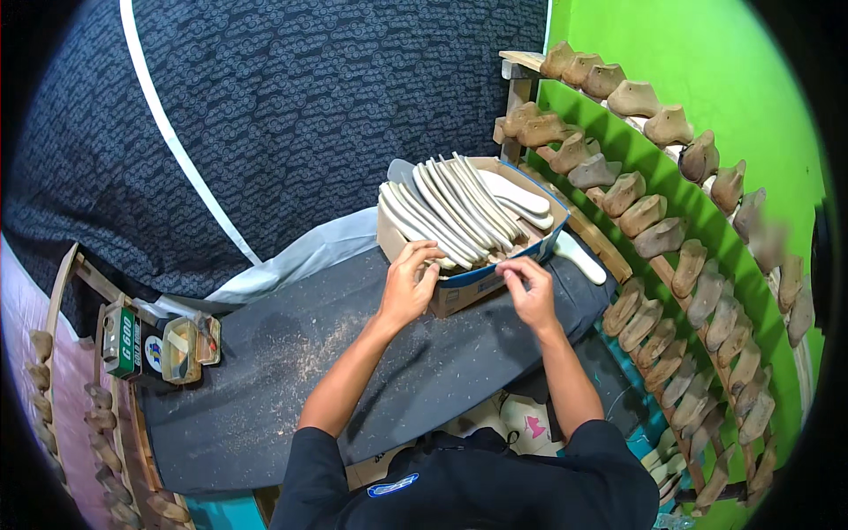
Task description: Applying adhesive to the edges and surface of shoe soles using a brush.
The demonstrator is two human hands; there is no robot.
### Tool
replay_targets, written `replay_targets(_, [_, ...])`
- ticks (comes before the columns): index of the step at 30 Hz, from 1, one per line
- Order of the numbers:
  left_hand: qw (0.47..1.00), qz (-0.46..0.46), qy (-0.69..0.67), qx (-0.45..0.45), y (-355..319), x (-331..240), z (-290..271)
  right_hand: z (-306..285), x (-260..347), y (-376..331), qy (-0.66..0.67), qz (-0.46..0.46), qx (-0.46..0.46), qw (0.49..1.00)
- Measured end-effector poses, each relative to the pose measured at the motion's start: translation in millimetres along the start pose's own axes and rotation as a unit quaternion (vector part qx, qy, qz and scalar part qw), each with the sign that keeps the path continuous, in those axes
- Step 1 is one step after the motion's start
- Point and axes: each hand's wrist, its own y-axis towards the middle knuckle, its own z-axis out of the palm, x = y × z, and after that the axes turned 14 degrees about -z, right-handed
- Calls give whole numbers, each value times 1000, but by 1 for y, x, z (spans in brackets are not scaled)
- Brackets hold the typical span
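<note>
Inside blue-rimmed carton [455, 299] | cream curved slabs [452, 210], edge-on | left fingers [417, 251], right fingers [528, 268] bent; pinching: cannot tell

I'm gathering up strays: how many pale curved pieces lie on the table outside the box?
1: the pale curved piece on the dark table, just right of the cardboard box. Others may be hidden behind the box.
</note>
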Motion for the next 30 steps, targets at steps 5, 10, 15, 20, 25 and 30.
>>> replay_targets(5, [999, 30, 41, 17, 42, -4, 31, -22, -53, 41, -36, 2, -51, 998])
replay_targets(10, [984, 71, 161, 14, 75, -1, 51, -30, -118, 63, -41, 44, -15, 998])
replay_targets(15, [973, 60, 223, -9, 80, 5, 61, -40, -128, 70, -125, 56, 109, 985])
replay_targets(20, [969, 53, 240, -20, 79, 11, 57, -38, -129, 73, -201, 25, 190, 961])
replay_targets(25, [971, 47, 232, -30, 81, 13, 59, -30, -129, 74, -213, 110, 196, 951])
replay_targets(30, [971, 46, 232, -32, 77, 12, 60, -32, -129, 74, -231, 123, 221, 939])
